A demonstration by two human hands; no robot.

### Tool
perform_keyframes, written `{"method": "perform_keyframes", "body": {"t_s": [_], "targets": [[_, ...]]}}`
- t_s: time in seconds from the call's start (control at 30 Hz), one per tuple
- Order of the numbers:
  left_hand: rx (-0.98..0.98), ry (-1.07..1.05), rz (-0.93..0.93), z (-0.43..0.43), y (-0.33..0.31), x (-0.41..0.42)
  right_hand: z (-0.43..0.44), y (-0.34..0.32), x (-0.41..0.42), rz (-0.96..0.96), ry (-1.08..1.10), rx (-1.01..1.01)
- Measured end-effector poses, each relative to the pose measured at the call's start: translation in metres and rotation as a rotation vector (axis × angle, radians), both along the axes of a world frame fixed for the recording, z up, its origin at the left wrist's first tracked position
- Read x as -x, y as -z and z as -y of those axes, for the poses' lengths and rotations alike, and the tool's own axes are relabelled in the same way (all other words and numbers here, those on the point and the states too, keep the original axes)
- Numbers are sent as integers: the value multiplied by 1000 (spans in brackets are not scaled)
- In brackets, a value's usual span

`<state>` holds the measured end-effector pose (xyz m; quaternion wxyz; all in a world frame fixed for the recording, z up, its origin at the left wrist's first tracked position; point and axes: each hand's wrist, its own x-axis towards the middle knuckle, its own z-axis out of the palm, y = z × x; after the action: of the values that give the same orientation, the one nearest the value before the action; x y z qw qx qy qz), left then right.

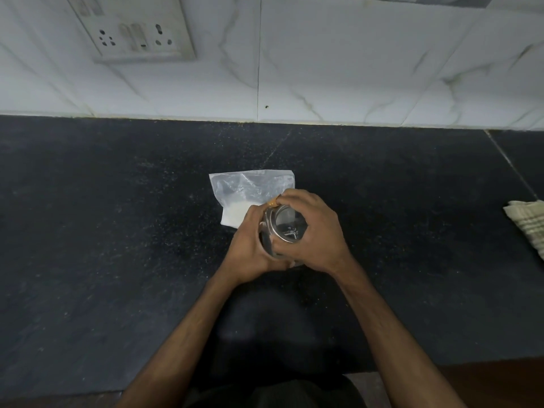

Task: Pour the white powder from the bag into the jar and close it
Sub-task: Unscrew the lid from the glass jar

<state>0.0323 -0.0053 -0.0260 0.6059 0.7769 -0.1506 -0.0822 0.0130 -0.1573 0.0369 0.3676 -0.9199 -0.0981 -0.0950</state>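
we took the jar [283, 231] as our landmark, standing on the black stone counter [117, 216] a little right of the counter's middle. far to the left of the jar and up on the white marbled wall [353, 60], a switch and socket plate [132, 28] was fixed. the counter left of the jar was bare, dark and speckled, giving wide room out to the frame's edge, and its near edge ran below the jar, past our forearms. just behind the jar and slightly left lay the clear plastic bag [250, 189], flat on the stone, touching or nearly touching the jar; white powder [234, 213] was gathered in its lower left corner, the rest of the bag looking almost empty. our left hand [250, 248] was wrapped around the jar's left side, fingers closed against the glass. the jar had a metal-rimmed clear lid [284, 228] on top with a small orange tab [272, 203] at its far edge; we could not tell what lay inside the jar. our right hand [315, 231] was cupped over the lid's right side, fingers curled around its rim and gripping it. right of the jar the counter ran open up to a seam in the stone, and beyond that, well apart, a checked cloth [527, 222] lay at the frame's right edge.
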Motion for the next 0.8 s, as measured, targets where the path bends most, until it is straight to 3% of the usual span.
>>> {"method": "perform_keyframes", "body": {"t_s": [0.1, 0.27, 0.43, 0.63, 0.8], "targets": [[16, 27, -55, -2, -2, 0, 8, -5, 1, -17, -70, 68], [-52, 72, -40, -3, -9, 4, 9, -31, 23, 14, 159, -53], [-52, 192, 44, 1, -21, -3, -12, -19, 25, -77, 235, 154], [-40, 149, 32, 5, -20, -7, 7, -26, 13, -109, -33, 53], [-30, 130, 20, 3, -18, -3, 13, -30, 13, -149, 115, 71]]}}
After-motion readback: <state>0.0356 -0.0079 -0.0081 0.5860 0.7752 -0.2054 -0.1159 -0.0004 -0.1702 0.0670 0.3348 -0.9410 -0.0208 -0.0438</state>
